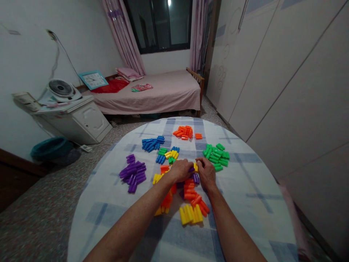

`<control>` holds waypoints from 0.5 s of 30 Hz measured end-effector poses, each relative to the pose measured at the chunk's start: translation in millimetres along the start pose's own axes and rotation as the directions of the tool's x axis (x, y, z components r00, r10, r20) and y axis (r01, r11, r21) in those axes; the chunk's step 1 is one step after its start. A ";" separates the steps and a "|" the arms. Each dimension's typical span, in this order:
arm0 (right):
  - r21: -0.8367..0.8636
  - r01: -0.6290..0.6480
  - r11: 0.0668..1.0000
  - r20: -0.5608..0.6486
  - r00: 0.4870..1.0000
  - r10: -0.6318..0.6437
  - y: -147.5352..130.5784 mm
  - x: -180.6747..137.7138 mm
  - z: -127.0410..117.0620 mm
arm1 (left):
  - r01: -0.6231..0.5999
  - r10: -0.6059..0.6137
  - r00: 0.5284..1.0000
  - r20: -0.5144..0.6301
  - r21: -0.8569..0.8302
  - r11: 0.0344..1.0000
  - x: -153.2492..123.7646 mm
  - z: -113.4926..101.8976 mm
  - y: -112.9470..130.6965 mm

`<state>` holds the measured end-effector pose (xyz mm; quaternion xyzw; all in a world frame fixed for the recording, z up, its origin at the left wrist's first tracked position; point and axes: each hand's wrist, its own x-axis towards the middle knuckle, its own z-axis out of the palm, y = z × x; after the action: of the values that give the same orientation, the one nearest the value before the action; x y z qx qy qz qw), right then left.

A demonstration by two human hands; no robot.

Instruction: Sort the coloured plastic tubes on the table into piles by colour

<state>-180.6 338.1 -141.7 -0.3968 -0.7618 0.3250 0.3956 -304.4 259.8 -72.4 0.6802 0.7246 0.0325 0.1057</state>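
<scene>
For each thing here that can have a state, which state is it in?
Left hand: curled, near yellow pieces
Right hand: curled, beside the same pieces
Purple heap: loose
Blue heap: loose
Orange heap: loose
Green heap: loose
Curtains: parted
Cabinet door: shut
Wardrobe: shut
Clock: tilted
Fan: unclear

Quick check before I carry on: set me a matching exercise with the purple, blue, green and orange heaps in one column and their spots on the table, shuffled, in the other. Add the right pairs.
Things:
1. Purple heap
2. Blue heap
3. Green heap
4. Orange heap

Places:
A. To the right, just beyond the right hand
B. Nearest the far edge of the table
C. Farthest left of the four heaps
D. Left of the middle, farther off than the leftmost heap

Right pairs: 1-C, 2-D, 3-A, 4-B
</scene>
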 end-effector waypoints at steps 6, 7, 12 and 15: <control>0.002 -0.021 1.000 0.005 1.000 0.021 1.0 0.7 0.9 | -0.102 0.103 0.993 0.063 -0.013 0.995 -5.9 -4.8 0.9; 0.000 -0.022 1.000 0.006 1.000 0.022 1.1 0.8 1.1 | -0.101 0.101 0.993 0.062 0.007 0.995 -6.5 -4.2 2.2; -0.001 -0.031 1.000 -0.008 0.999 0.031 1.0 0.4 1.5 | -0.107 0.107 0.993 0.042 0.008 0.994 -7.8 4.2 3.4; 0.004 -0.037 0.999 -0.008 0.999 0.037 0.9 0.3 1.4 | -0.117 0.116 0.993 -0.012 -0.054 0.992 -8.1 9.3 -1.1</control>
<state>-181.6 338.5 -143.0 -0.4116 -0.7522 0.3320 0.3933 -303.2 250.8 -80.8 0.7180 0.6830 0.0612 0.1190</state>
